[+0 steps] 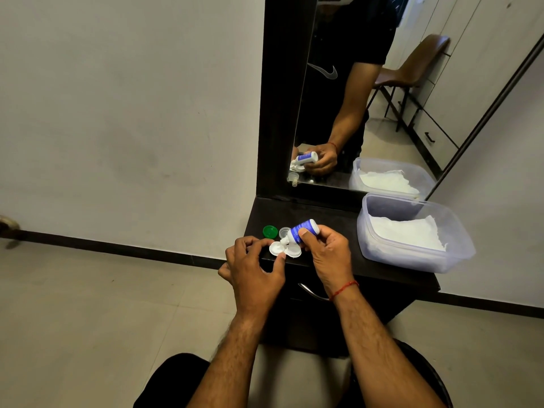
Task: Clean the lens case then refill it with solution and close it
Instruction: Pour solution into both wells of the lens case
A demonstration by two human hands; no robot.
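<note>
A white two-well lens case (285, 250) lies open on the dark dresser top (329, 231). My right hand (325, 251) grips a small blue and white solution bottle (303, 229), tilted with its nozzle down over the case's left well. My left hand (253, 265) steadies the case, the thumb tip touching the left well's front rim. A green cap (270, 231) and a clear cap (285, 232) sit just behind the case.
A clear plastic tub (412, 234) with white tissue inside stands at the right of the dresser top. A mirror (368, 92) rises behind it. A drawer handle (312, 292) shows below the top's front edge. The tiled floor lies to the left.
</note>
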